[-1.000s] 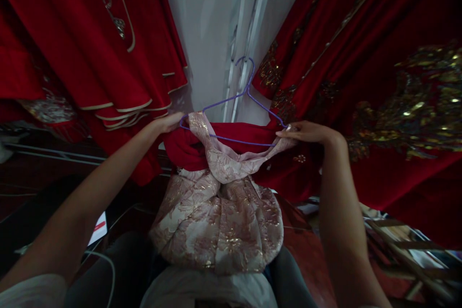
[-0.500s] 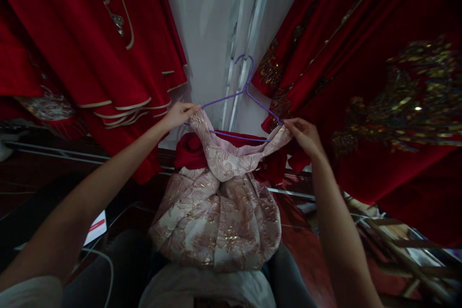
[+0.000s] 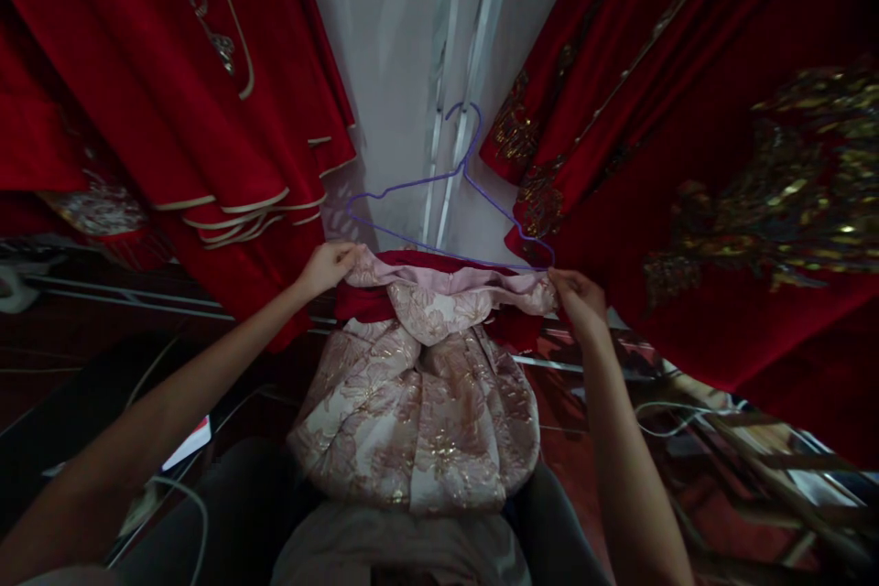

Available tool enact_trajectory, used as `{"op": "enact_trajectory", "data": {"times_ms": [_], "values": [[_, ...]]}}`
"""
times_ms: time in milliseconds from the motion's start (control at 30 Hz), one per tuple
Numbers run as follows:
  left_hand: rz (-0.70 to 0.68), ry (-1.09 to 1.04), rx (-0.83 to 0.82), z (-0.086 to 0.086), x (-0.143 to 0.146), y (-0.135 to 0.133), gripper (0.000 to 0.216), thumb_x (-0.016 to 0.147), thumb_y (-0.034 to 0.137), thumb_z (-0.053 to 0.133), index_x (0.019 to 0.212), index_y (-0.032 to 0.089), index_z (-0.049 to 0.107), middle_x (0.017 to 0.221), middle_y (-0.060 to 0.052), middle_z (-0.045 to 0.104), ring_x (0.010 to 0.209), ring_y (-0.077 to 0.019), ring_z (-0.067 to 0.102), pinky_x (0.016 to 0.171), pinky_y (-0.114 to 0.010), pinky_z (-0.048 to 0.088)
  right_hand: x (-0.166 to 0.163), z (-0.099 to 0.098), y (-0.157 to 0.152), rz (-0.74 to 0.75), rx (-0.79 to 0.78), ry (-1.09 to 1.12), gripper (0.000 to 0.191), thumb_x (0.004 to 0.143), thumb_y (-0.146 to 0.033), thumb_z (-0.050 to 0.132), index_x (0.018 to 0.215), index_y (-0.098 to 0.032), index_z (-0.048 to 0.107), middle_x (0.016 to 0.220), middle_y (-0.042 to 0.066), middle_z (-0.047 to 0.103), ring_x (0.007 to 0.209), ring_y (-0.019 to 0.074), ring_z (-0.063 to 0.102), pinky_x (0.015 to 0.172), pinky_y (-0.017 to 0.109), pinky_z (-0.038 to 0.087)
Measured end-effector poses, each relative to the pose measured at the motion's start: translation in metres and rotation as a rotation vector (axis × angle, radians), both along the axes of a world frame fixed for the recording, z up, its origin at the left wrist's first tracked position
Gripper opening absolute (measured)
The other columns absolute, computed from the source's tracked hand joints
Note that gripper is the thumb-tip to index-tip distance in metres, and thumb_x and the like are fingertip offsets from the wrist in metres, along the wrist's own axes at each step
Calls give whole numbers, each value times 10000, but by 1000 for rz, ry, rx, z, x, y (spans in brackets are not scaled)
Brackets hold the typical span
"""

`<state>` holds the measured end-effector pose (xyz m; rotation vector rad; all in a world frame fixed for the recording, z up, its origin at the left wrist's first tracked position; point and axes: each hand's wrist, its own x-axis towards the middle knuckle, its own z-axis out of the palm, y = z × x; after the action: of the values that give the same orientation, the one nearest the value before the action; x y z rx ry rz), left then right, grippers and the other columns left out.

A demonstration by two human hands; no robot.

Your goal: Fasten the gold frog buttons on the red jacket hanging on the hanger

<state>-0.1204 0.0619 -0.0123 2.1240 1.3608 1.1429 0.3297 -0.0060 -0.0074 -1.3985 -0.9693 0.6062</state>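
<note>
A pink and gold floral brocade dress (image 3: 426, 421) lies across my lap, its skirt bunched toward me. My left hand (image 3: 330, 265) pinches one shoulder end of its bodice, and my right hand (image 3: 578, 295) pinches the opposite end. Between them the top edge is stretched nearly straight, its pale pink lining showing. Just beyond that edge is a purple wire hanger (image 3: 418, 176), hook pointing away from me. Both of its shoulder corners are outside the dress; its right corner lies close to my right fingers, and I cannot tell whether they touch.
Red garments with pale trim (image 3: 233, 137) hang at left; red ones with gold sequin embroidery (image 3: 810, 192) hang at right. Red cloth (image 3: 363, 304) sits behind the bodice. A phone-like lit screen (image 3: 189, 444) and a white cable (image 3: 199, 504) are at lower left, wooden slats (image 3: 775, 462) at lower right.
Both hands have come down toward me with the bodice ends, the left also slightly outward. The hanger's shoulders, earlier partly inside the bodice, now show fully outside it.
</note>
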Motion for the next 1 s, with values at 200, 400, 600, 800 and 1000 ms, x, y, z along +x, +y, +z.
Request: {"op": "enact_trajectory", "data": {"times_ms": [200, 400, 600, 800, 1000], "values": [[-344, 282, 399, 38, 83, -31, 280, 925, 347, 470, 896, 188, 699, 1063, -71, 650, 1033, -192, 581, 934, -353, 458, -27, 14, -28, 283, -19, -45, 333, 678, -491, 739, 834, -199, 708, 842, 45, 732, 718, 166, 659, 604, 247, 496], [-331, 441, 487, 25, 136, -17, 283, 925, 330, 476, 848, 200, 714, 1321, -89, 541, 1287, -252, 413, 1118, -549, 258, -35, 26, -45, 336, 92, -158, 250, 768, -430, 694, 848, -193, 689, 849, 48, 719, 791, 169, 661, 723, 282, 516], [-243, 485, 468, 2, 137, -26, 288, 913, 351, 495, 816, 215, 729, 1239, -96, 566, 1199, -248, 471, 1101, -559, 248, -9, 19, -36, -5, 162, -110, 280, 707, -433, 706, 822, -179, 687, 777, 48, 707, 728, 177, 656, 642, 279, 512], [-206, 465, 506, 7, 122, -53, 244, 910, 343, 513, 847, 237, 724, 1246, -63, 576, 1187, -241, 477, 1086, -541, 251, 11, 6, -26, -223, 185, -45, 287, 655, -425, 696, 777, -166, 672, 666, 37, 676, 628, 172, 624, 585, 286, 486], [-183, 457, 548, 7, 120, -54, 213, 904, 318, 523, 868, 240, 718, 1220, -66, 597, 1165, -242, 499, 1059, -542, 274, 18, 1, -28, -216, 146, -62, 267, 673, -408, 693, 795, -171, 670, 679, 37, 675, 630, 177, 622, 589, 290, 483]]}}
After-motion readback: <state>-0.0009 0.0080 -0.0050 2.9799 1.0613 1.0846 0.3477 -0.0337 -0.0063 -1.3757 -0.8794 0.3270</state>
